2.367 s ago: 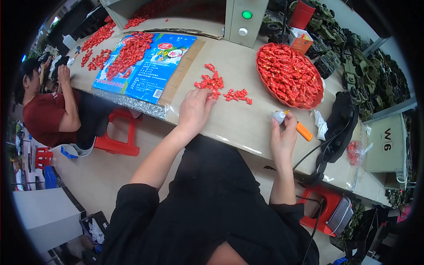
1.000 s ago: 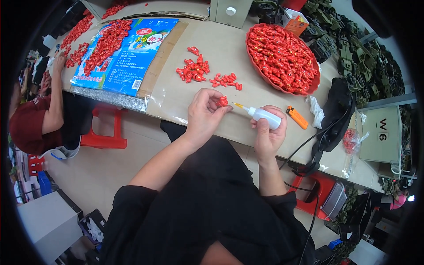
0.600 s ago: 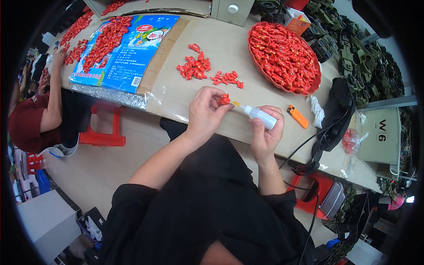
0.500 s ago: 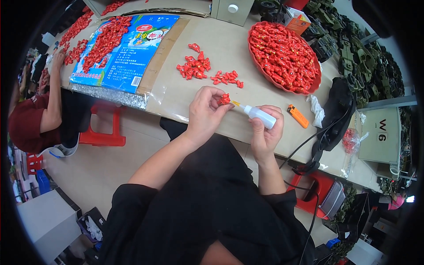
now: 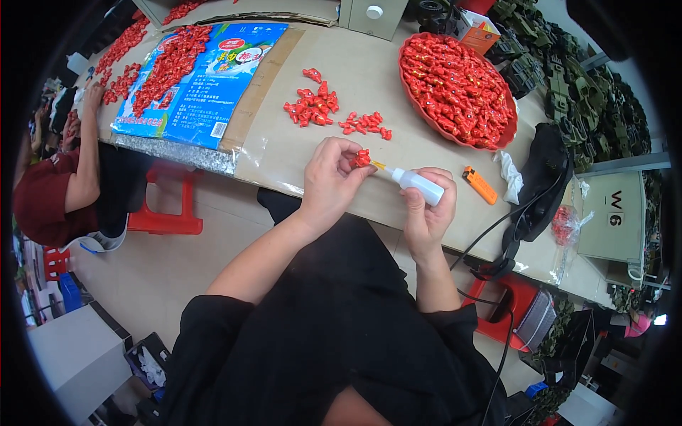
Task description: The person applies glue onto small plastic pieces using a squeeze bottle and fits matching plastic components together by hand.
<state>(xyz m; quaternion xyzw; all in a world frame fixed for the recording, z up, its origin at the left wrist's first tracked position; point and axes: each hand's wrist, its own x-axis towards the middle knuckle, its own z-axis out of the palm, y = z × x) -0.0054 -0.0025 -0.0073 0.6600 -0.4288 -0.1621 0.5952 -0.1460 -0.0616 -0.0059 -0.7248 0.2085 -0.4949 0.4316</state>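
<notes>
Holding unchanged from before, left hand (image 5: pixel 328 186) pinches a small red part (image 5: pixel 362 158); right hand (image 5: pixel 426 210) grips the white glue bottle (image 5: pixel 418 184), nozzle touching it.

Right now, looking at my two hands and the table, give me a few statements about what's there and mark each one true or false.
1. The left hand holds a small red piece. True.
2. The right hand holds an orange lighter. False: it holds a white squeeze bottle; the lighter lies on the table.
3. The bottle's nozzle points toward the red piece. True.
4. The red tray is empty. False: it is heaped with red pieces.
5. Loose red pieces lie beyond the left hand. True.
</notes>
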